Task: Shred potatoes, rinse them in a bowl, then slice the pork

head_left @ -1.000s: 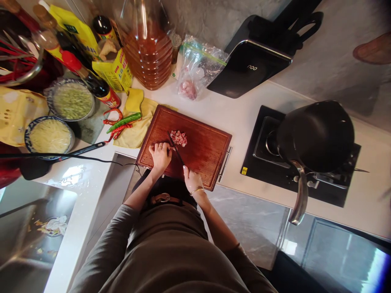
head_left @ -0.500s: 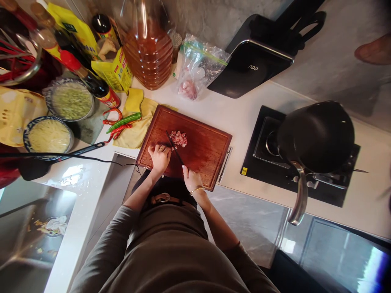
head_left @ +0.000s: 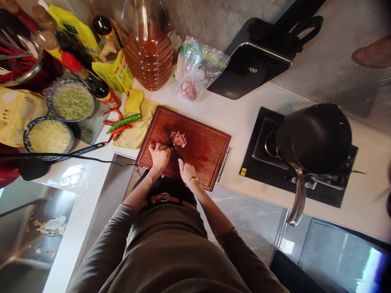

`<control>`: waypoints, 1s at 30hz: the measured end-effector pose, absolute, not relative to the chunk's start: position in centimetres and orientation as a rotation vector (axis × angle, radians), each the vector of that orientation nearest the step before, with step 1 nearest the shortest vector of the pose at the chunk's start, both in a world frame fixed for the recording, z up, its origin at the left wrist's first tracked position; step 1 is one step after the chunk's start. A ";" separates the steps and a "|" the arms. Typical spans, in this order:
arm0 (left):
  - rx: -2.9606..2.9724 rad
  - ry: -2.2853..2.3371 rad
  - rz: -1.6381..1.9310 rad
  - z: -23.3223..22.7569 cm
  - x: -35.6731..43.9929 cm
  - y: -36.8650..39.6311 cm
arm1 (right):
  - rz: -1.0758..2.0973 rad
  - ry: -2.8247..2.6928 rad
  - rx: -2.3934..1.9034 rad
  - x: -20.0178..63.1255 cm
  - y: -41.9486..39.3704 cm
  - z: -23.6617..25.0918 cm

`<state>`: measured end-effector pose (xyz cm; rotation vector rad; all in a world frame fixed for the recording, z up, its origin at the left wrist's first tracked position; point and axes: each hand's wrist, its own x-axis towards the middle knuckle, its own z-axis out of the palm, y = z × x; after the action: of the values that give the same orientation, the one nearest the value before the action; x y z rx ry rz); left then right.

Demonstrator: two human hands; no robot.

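On the reddish-brown wooden cutting board [head_left: 201,156] lies a small heap of cut raw meat [head_left: 179,139]. My right hand [head_left: 187,171] is closed around the handle of a dark knife [head_left: 168,136], its blade slanting up and left along the heap's left side. Left of the blade, my left hand [head_left: 160,156] rests on the board with its fingers curled and bunched close to the knife. Whatever lies under those fingertips is hidden.
Chilies [head_left: 125,123] lie on a yellow cloth left of the board, beside covered bowls [head_left: 49,136]. Behind stand a large oil bottle [head_left: 149,57], bagged meat [head_left: 187,90] and a knife block [head_left: 250,61]. A dark pot [head_left: 314,138] sits on the right-hand stove.
My right hand and the knife have shifted slightly left and up, with the blade now at the heap's left edge. My left hand stays almost in place, fingers curled.
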<state>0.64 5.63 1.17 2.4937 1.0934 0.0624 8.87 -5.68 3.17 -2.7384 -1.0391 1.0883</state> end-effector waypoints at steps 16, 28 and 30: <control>2.346 1.123 -0.034 1.9 3.2 10.6 | 1.000 -0.970 -2.571 11.4 -13.0 3.8; 1.975 1.300 0.482 1.5 -3.7 7.1 | 1.192 -1.121 -2.501 11.4 -10.9 3.4; 2.000 1.320 0.495 1.2 -4.4 5.7 | 1.168 -1.084 -2.524 12.1 -10.4 3.5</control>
<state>-4.37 5.68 1.22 2.0003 1.3203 0.4952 12.07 -10.43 3.47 -2.5236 -1.0844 1.1682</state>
